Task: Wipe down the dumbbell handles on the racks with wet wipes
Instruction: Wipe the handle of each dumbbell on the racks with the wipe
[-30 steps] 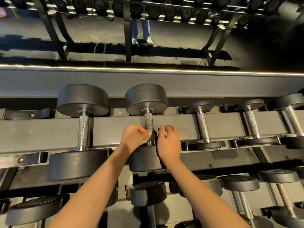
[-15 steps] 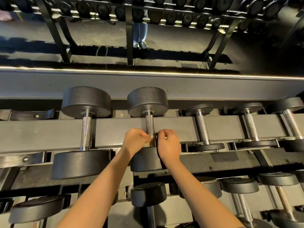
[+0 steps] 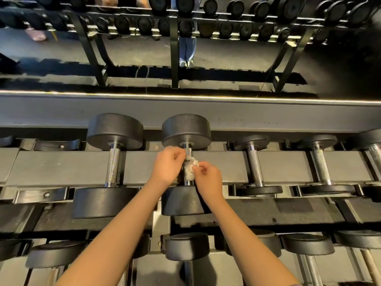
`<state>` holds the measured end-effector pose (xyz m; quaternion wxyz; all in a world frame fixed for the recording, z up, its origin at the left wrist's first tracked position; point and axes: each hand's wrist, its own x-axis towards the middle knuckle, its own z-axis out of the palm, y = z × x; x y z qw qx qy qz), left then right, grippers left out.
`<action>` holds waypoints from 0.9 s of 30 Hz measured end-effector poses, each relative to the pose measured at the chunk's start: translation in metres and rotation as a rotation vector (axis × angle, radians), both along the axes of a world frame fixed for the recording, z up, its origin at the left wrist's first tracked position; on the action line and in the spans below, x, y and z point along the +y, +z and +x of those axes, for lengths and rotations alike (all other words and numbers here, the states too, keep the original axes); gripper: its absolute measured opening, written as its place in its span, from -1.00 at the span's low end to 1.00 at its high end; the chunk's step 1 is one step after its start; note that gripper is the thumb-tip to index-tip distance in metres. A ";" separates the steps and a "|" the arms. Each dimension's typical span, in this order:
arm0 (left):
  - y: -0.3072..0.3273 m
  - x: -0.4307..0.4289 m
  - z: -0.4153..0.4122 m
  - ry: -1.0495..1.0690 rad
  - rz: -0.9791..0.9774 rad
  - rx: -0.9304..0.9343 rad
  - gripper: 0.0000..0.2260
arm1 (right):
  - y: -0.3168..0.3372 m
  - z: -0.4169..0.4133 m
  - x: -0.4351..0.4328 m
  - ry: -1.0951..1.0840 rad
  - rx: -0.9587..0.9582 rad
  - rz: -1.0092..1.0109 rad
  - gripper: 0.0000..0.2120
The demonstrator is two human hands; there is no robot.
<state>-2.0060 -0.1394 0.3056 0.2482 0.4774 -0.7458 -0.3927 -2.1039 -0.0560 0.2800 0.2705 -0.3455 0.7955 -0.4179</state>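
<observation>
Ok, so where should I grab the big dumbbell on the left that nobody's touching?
Grab its metal handle in the middle, coming down from above. The handle is thin, rough and bare between the two wide heads, which look too fat to wrap fingers round.

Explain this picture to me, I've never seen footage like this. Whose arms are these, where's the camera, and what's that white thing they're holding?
There is no machine here. These are a person's two bare arms, filmed by one wide-angle camera worn on their head and looking down. In front is a gym rack with black dumbbells resting across its grey beams. The left hand and right hand meet at the metal handle of the middle dumbbell. Their fingers pinch a crumpled white wet wipe bunched against that handle. Farther off you can see another rack and someone's legs near it.
</observation>
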 end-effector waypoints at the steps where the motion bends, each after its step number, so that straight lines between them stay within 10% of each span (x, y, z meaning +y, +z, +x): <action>1: 0.005 -0.006 0.001 0.006 -0.155 -0.041 -0.86 | 0.001 -0.002 -0.003 0.016 0.064 0.010 -0.85; 6: 0.016 -0.033 -0.003 -0.080 -0.228 -0.275 -0.55 | -0.001 -0.008 -0.023 0.178 0.241 0.173 -0.85; 27: 0.006 -0.042 0.005 -0.122 -0.262 -0.314 -0.57 | -0.013 -0.016 -0.072 0.043 0.279 -0.106 -0.82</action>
